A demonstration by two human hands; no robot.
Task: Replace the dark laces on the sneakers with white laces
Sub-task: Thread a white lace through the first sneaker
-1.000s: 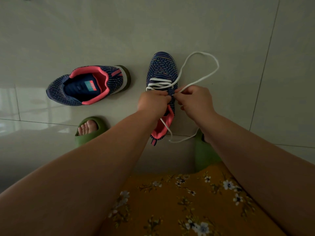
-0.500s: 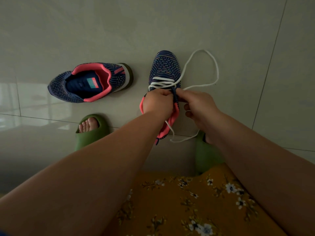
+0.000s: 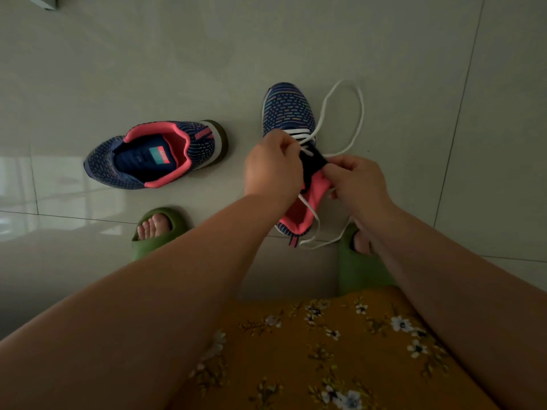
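Note:
A navy knit sneaker with pink lining (image 3: 288, 113) stands toe-away on the tiled floor, a white lace (image 3: 359, 113) threaded through its lower eyelets and looping out to the right. My left hand (image 3: 273, 170) grips the sneaker's left side at the eyelets. My right hand (image 3: 355, 182) pinches the dark tongue and right edge of the opening. One loose end of the white lace runs across the pink lining and onto the floor by the heel. The second sneaker (image 3: 157, 155), without laces, lies to the left with its toe pointing left.
My feet in green slippers sit near the shoes: left slipper (image 3: 154, 235), right slipper (image 3: 358, 267). My yellow floral skirt (image 3: 325, 350) fills the bottom of the view. Pale glossy floor tiles (image 3: 177, 54) spread all around.
My right hand has moved down from the lace to the tongue. The sneaker's opening is spread wider, showing more pink lining. The lace loop lies slacker on the floor.

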